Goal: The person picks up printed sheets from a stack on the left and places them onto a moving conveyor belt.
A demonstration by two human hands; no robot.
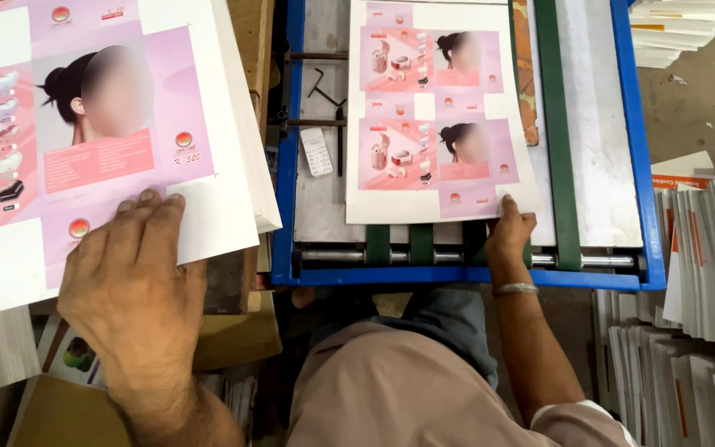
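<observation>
Pink printed sheet [436, 116] on blue machine table [287, 165], right hand [508, 232] fingertips pinching near corner. Left hand [130, 285] flat, fingers together, on sheet stack [208, 124]. Hex key [324, 87], calculator [317, 151] beside sheet.

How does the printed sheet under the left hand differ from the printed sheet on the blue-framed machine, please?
The sheet under the left hand tops a thick stack and lies tilted; the machine sheet lies alone and square on the blue-framed machine's grey bed. The left hand rests flat on the stack sheet, while the right hand only touches the machine sheet's near edge. The machine sheet shows whole; the stack sheet runs out of view. Both carry the same pink printed design.
</observation>
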